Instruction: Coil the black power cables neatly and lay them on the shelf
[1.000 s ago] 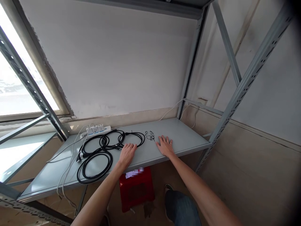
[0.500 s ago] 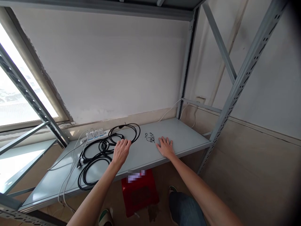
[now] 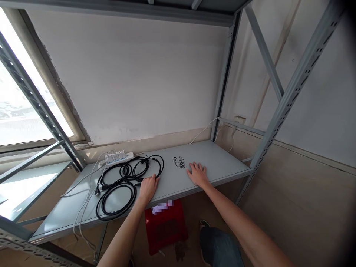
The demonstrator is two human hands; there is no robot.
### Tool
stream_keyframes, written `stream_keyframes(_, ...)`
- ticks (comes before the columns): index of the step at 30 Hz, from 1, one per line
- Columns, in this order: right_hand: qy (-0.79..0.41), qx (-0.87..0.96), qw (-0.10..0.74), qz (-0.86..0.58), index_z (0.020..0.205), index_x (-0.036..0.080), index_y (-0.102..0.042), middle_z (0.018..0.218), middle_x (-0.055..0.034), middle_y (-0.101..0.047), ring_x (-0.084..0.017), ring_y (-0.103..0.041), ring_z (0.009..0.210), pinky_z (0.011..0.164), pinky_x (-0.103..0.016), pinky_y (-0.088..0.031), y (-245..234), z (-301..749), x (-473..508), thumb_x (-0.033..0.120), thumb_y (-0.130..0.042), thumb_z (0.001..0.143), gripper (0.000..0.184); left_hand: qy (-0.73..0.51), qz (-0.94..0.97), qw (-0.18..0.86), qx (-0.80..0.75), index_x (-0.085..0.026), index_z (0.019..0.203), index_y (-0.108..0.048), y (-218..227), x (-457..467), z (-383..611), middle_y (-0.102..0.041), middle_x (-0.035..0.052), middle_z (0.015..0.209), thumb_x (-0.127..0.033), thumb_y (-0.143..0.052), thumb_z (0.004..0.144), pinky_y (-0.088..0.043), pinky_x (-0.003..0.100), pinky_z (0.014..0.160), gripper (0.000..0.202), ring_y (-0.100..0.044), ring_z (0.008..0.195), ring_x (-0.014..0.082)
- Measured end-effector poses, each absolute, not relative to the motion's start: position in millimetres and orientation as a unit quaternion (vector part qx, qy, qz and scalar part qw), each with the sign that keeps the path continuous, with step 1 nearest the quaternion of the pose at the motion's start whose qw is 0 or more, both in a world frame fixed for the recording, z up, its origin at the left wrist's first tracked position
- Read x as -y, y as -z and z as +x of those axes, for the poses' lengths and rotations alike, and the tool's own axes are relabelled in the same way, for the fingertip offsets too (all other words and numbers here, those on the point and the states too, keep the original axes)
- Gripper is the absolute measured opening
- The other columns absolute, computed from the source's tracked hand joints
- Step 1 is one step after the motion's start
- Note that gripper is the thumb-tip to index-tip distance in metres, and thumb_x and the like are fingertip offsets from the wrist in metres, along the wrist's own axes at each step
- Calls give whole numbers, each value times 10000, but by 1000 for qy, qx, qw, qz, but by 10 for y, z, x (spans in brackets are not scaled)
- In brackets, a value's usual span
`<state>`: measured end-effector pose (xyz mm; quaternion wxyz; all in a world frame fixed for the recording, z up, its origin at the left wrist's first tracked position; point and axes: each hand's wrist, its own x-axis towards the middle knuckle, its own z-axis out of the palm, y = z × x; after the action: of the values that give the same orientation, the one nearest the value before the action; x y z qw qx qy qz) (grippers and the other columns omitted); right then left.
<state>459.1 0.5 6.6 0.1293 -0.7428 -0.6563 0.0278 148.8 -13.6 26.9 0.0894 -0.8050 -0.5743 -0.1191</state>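
My left hand [image 3: 148, 188] is closed at the near edge of a coiled black cable [image 3: 162, 163], its fingers curled over the loop, which now lies low on the grey metal shelf [image 3: 217, 159]. Other black cable coils [image 3: 135, 193] overlap it to the left, with plug ends among them. Flat on the shelf, my right hand [image 3: 198, 175] has its fingers spread and holds nothing. Just left of those fingertips is a small tangle of thin black ties or wires [image 3: 180, 163], too fine to identify.
A white power strip [image 3: 128, 156] with plugs stands along the wall behind the coils. White cords [image 3: 90, 185] hang over the shelf's front left. Steel uprights [image 3: 274, 122] frame both ends. Below the front edge is a red stool [image 3: 167, 230].
My left hand has come down and a little right, lowering the raised cable loop onto the shelf. The right hand stays flat in place. The view has shifted slightly.
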Motion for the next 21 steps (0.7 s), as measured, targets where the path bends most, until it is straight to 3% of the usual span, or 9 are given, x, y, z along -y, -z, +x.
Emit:
stream_keyframes(4,2,639,158,-753,1378,185,-556,1467,-174,-496,-372,-391,1371,1121,-619,-235,-115,4490,-85,450,-365,1027,479,127,-799,67,584,-186,994,-592,-295,136,1470,-736,94,855,-434,-267,1086,-414,329,749,419,-714,846,258)
stream_keyframes(8,57,591,223,-773,1133,158,-635,1179,-178,-609,-302,-535,1135,945,-446,-402,-188,4240,-171,298,-313,1045,362,125,-797,57,588,-193,996,-594,-300,117,1490,-739,98,869,-432,-260,1084,-415,326,755,420,-716,862,257)
stream_keyframes(14,85,668,206,-710,1123,166,-577,1112,-149,-643,-284,-556,1061,903,-391,-373,-173,4137,-219,351,-447,1032,244,115,-795,48,593,-192,1028,-607,-314,117,1501,-739,116,889,-460,-242,1078,-412,345,759,455,-710,869,285)
stream_keyframes(21,56,666,182,-721,1100,174,-556,1090,-140,-676,-258,-584,1051,897,-372,-342,-170,4176,-231,175,-373,1023,198,111,-793,32,598,-185,1037,-620,-323,127,1498,-736,126,887,-469,-243,1073,-410,354,760,474,-701,879,298)
